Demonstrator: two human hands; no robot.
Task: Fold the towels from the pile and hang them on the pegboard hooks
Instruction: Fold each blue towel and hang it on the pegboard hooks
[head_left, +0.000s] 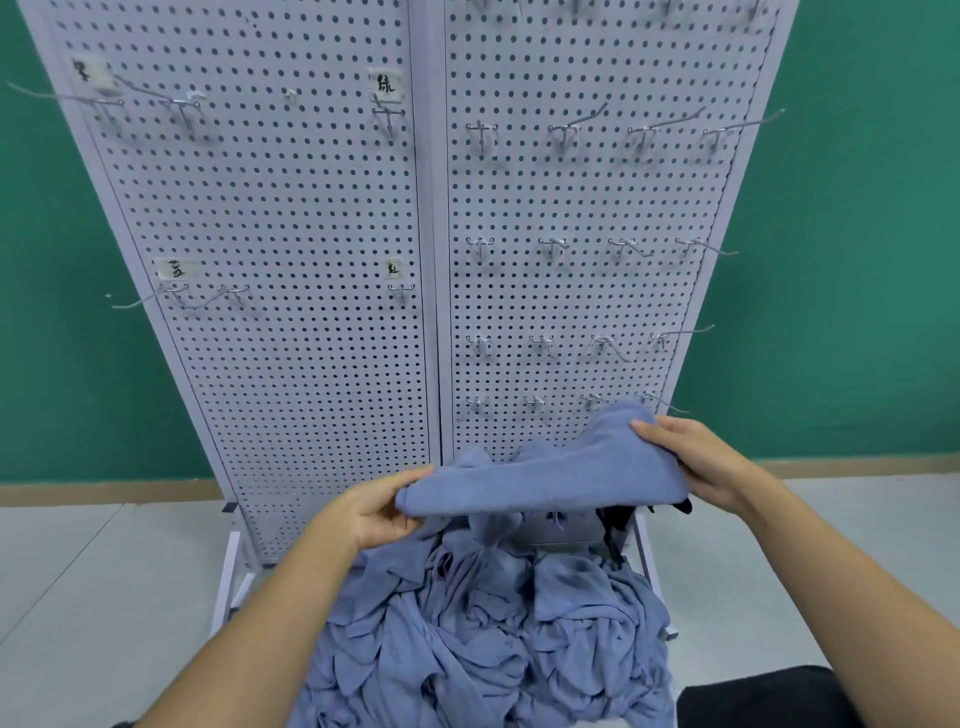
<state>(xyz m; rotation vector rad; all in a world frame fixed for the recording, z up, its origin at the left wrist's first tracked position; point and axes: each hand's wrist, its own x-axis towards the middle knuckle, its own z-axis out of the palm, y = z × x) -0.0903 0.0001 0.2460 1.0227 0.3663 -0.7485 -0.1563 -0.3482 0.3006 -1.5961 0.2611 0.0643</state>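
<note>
Blue-grey towel (545, 478) at 6 o'clock, just above the pile (483, 623): we pinch its 9 o'clock end with the left hand (374, 514) and grip its 3 o'clock end with the right hand (696, 462), likely to stretch the fold flat.

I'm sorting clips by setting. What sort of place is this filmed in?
Probably a staged practice room, not a home or shop: a free-standing white pegboard with bare hooks and handwritten labels stands on a plain floor before a green wall, with a pile of blue towels at its foot.
</note>
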